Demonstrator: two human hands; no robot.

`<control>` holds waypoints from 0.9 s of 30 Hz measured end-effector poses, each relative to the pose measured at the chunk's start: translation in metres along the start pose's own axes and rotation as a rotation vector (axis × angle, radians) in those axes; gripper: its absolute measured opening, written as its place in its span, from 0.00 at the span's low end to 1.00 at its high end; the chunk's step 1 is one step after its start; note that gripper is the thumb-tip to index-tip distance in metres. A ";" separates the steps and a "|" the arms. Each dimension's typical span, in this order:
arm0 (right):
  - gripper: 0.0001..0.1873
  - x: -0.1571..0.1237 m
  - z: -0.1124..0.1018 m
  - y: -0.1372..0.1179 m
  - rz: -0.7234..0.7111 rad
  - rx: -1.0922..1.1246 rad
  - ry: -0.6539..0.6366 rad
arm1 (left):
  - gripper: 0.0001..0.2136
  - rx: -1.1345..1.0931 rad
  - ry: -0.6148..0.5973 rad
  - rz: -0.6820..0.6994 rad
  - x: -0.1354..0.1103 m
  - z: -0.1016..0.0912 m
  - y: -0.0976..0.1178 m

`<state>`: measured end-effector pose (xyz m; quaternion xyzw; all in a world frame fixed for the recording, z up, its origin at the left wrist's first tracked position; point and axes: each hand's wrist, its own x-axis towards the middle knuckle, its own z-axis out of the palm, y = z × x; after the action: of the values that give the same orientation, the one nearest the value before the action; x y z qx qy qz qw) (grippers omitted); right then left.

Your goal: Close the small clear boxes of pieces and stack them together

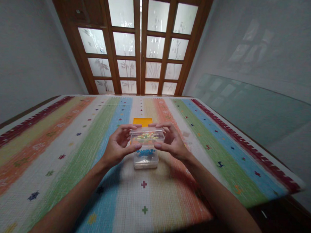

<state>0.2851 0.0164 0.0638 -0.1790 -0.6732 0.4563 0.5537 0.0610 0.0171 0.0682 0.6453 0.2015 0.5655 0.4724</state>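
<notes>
Between my hands is a clear plastic box (147, 130), with small yellow, green and orange pieces showing through it. My left hand (119, 144) grips its left side, thumb toward me and fingers along the far edge. On the right side, my right hand (174, 142) holds it in much the same way. Just below and nearer to me, a second clear plastic box (145, 163) stands on the cloth, with small blue pieces visible toward its far end. An orange-yellow tray (143, 121) lies behind the held box, partly hidden by it and my fingers.
A striped, multicoloured tablecloth (145, 196) covers the table. Right of my right hand lies a small, faint clear object (186, 134). Beyond the far table edge stand wooden doors (141, 70) with glass panes. A glass panel (250, 104) leans along the right wall.
</notes>
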 end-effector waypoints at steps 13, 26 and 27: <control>0.21 -0.001 -0.001 0.006 -0.024 -0.073 0.014 | 0.16 0.028 0.020 0.041 0.000 0.000 -0.005; 0.21 -0.001 -0.002 -0.007 -0.248 -0.566 0.006 | 0.15 0.064 0.045 0.025 -0.002 0.002 -0.003; 0.19 -0.001 -0.001 -0.007 -0.260 -0.560 0.009 | 0.15 0.063 0.040 0.029 -0.002 0.003 -0.002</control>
<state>0.2884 0.0125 0.0683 -0.2391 -0.7876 0.1776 0.5394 0.0634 0.0155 0.0653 0.6513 0.2194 0.5782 0.4397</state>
